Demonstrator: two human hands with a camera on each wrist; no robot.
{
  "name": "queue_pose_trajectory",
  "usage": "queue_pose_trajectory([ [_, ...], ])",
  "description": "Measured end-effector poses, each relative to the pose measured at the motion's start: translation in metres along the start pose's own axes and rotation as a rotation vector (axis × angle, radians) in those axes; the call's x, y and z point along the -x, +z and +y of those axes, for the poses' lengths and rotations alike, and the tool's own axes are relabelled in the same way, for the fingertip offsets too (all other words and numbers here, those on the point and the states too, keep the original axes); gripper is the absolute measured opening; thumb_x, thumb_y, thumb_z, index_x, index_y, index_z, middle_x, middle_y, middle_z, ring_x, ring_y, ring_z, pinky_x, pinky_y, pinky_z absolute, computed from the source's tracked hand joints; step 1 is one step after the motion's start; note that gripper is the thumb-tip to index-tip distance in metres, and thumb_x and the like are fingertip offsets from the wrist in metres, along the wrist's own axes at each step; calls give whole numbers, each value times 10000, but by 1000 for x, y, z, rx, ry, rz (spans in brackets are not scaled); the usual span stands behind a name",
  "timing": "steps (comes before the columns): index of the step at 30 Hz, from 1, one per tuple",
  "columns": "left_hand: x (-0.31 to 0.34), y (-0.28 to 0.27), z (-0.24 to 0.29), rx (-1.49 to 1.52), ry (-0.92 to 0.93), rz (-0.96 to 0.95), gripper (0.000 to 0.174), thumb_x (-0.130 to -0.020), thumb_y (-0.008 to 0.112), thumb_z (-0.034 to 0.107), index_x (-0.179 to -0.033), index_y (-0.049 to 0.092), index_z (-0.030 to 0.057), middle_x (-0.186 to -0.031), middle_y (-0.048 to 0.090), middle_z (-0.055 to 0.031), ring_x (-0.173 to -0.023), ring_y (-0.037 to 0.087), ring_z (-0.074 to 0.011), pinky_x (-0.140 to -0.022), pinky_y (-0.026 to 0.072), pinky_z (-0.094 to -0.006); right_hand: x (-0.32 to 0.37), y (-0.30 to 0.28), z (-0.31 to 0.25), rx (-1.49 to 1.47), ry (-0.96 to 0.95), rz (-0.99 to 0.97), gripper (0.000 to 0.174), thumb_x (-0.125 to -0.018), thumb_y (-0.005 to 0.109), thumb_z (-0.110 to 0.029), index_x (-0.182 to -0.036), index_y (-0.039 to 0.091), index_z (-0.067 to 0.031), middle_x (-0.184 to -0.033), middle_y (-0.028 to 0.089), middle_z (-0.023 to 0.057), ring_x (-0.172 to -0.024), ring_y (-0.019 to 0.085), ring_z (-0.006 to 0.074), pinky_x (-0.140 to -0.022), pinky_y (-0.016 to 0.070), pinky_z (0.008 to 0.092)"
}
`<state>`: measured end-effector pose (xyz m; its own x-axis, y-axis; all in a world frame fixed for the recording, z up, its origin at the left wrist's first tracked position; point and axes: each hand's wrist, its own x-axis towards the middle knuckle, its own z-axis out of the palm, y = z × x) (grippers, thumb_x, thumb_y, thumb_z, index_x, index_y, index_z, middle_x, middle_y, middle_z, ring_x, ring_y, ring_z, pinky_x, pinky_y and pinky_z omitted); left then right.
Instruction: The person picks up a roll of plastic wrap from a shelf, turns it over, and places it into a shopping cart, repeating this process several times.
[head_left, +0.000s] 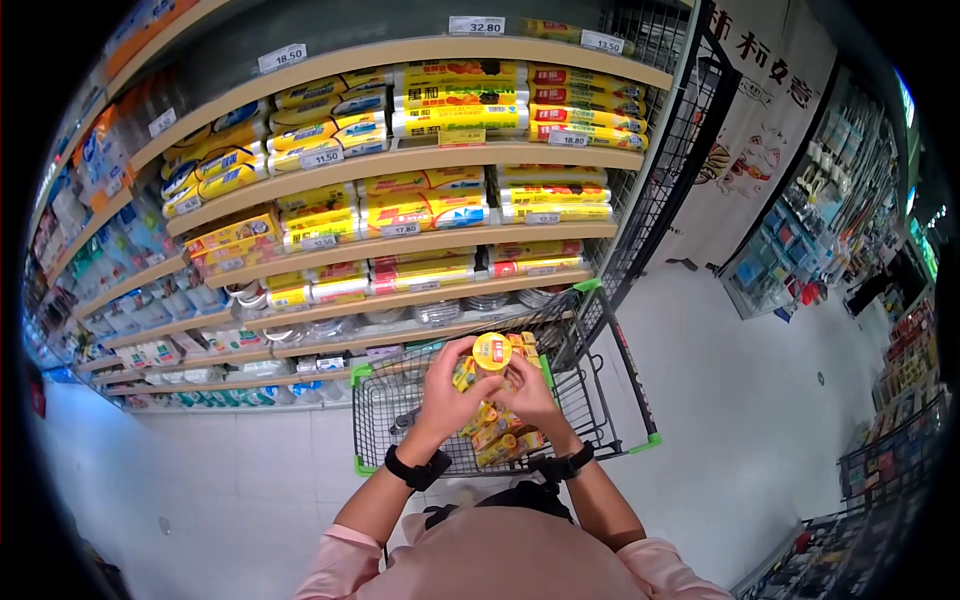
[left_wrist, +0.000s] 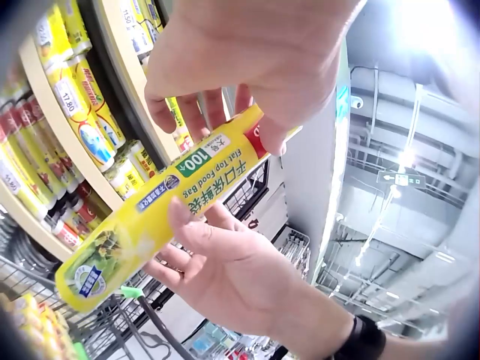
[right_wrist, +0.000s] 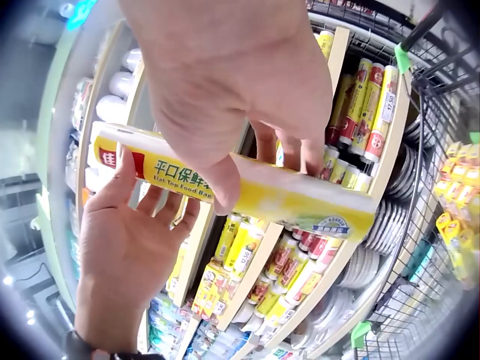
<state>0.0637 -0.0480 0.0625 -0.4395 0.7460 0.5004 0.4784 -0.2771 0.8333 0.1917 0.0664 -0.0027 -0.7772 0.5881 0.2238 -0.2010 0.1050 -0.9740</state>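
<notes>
A yellow roll of food bags [head_left: 492, 352] is held up over the shopping cart, one round end facing the head camera. Its printed side, marked 100 and "Flat Top Food Bag", shows in the left wrist view [left_wrist: 196, 180]. My left hand [head_left: 452, 392] grips it near the end with the red label, thumb along the printed side. Farther along the roll, my right hand [head_left: 532, 400] holds it too, with the thumb [right_wrist: 223, 186] on the wrapper and fingers behind. Both hands are on the roll at once. Part of the fingers is hidden behind it.
Below the hands stands a wire shopping cart [head_left: 385, 405] with green corners, several yellow packages [head_left: 495, 440] inside. Ahead, shelves [head_left: 400, 235] hold rows of yellow bag rolls with price tags. White tiled floor [head_left: 740, 420] runs to the right, with other racks beyond.
</notes>
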Motion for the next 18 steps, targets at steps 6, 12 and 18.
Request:
queue_pose_trajectory([
  [6, 11, -8, -1, 134, -50, 248, 504, -779, 770, 85, -1192, 498, -13, -1087, 617, -114, -992, 600, -189, -896, 471, -323, -10, 13, 2, 285, 5, 70, 642, -759, 803, -92, -1321, 499, -22, -1233, 571, 128, -1146, 568, 202, -980, 456, 336],
  [12, 3, -48, -15, 539, -245, 575, 505, -883, 680, 37, -1297, 392, 34, -1102, 580, -73, -1006, 579, -137, -859, 498, -261, -28, 5, -10, 411, 4, 152, 593, -714, 841, -102, -1212, 530, -21, -1117, 623, 98, -1050, 610, 189, -903, 507, 319],
  [18, 16, -77, -41, 572, -364, 587, 524, -952, 635, 200, -1369, 325, 136, -1133, 588, -107, -925, 651, -172, -792, 555, -316, -39, 2, -12, -15, 30, 167, 516, -768, 787, -7, -1206, 514, -10, -1114, 592, 98, -1035, 625, 174, -871, 525, 271],
])
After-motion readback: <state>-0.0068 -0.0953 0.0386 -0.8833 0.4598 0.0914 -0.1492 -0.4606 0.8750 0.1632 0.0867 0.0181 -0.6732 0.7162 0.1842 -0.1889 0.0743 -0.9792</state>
